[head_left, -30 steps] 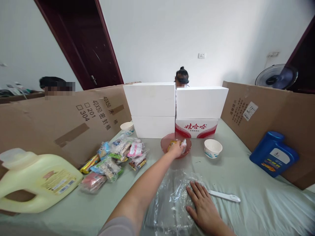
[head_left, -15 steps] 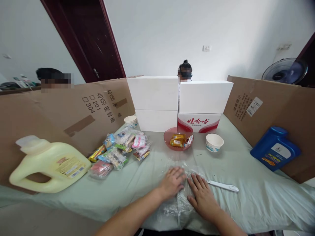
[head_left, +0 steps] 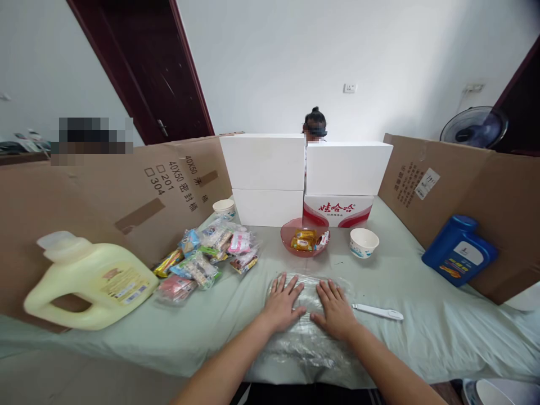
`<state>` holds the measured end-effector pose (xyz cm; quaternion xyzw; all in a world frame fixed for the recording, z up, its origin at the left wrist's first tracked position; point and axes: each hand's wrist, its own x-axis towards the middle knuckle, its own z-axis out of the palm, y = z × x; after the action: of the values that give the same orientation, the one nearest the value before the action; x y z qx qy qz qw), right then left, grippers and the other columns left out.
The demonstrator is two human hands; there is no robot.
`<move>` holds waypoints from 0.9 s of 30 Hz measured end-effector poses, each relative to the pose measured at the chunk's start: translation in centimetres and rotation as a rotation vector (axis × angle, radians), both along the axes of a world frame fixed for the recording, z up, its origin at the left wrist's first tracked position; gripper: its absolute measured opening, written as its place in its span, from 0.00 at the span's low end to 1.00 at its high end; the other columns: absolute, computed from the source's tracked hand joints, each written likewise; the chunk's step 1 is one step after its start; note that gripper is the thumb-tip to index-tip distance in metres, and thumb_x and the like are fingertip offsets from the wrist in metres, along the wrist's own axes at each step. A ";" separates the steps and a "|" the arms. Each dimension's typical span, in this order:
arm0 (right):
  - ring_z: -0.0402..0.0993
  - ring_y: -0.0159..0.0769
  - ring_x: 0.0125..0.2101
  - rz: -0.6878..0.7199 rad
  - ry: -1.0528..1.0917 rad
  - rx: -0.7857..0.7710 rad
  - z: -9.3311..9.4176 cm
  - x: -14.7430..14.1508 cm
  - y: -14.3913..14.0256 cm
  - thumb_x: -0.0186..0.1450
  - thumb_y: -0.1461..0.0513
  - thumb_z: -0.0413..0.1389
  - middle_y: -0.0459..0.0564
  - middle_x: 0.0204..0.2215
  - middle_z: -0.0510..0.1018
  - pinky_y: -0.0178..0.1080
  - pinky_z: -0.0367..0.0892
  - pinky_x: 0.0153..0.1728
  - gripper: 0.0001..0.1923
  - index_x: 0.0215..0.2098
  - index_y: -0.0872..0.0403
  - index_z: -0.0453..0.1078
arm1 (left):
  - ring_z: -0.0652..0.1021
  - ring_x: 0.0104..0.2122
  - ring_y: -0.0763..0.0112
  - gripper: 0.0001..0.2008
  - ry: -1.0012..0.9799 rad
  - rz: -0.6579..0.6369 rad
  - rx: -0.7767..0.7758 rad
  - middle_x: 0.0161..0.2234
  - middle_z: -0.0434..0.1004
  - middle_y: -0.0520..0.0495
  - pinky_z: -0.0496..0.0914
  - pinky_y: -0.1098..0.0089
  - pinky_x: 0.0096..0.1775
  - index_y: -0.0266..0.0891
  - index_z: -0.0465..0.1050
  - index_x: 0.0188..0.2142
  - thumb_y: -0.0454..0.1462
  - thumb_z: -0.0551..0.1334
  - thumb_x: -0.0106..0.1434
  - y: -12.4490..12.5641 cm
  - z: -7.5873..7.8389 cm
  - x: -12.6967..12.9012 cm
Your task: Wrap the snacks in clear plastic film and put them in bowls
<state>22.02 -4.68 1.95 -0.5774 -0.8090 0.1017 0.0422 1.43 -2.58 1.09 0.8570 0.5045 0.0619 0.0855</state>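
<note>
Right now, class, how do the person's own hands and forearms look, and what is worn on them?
The left hand and right hand are ungloved, each tapering into a slim wrist. No watch or bracelet shows. The left forearm and right forearm are bare, with no sleeves in view.

Both your hands are palm-down and flat, side by side, fingertips pointing away from you. Your left hand [head_left: 282,305] has its fingers kinda fanned out; your right hand [head_left: 335,312] keeps them a bit closer together. Thumbs stick inward toward each other, near but not touching. Your bare left forearm [head_left: 234,357] and right forearm [head_left: 386,360] angle in from the bottom, wrists pretty straight.
</note>
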 end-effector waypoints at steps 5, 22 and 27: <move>0.27 0.63 0.66 -0.135 -0.057 -0.018 -1.4 2.0 -0.3 0.57 0.33 0.45 0.55 0.69 0.40 0.62 0.30 0.61 0.53 0.69 0.55 0.44 | 0.42 0.66 0.42 0.35 0.037 0.093 -0.015 0.68 0.44 0.46 0.40 0.39 0.61 0.50 0.51 0.66 0.54 0.56 0.63 -1.3 -0.2 -1.3; 0.38 0.60 0.66 -0.273 -0.104 0.019 -0.8 4.2 2.7 0.64 0.40 0.45 0.59 0.67 0.47 0.60 0.36 0.61 0.42 0.67 0.57 0.50 | 0.45 0.66 0.39 0.32 0.072 0.232 0.055 0.67 0.50 0.43 0.45 0.43 0.61 0.46 0.56 0.64 0.52 0.56 0.64 0.6 1.0 -0.4; 0.40 0.51 0.67 -0.150 -0.061 0.144 -0.8 2.7 1.6 0.69 0.50 0.43 0.59 0.67 0.50 0.53 0.40 0.63 0.32 0.66 0.58 0.53 | 0.54 0.65 0.50 0.24 0.002 0.153 0.197 0.64 0.59 0.42 0.50 0.50 0.62 0.41 0.62 0.61 0.45 0.52 0.68 -1.9 2.2 3.0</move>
<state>24.76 -3.08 1.14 -0.6347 -0.7695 0.0221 0.0666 4.45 -4.47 3.31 0.8203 0.5599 0.1165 -0.0048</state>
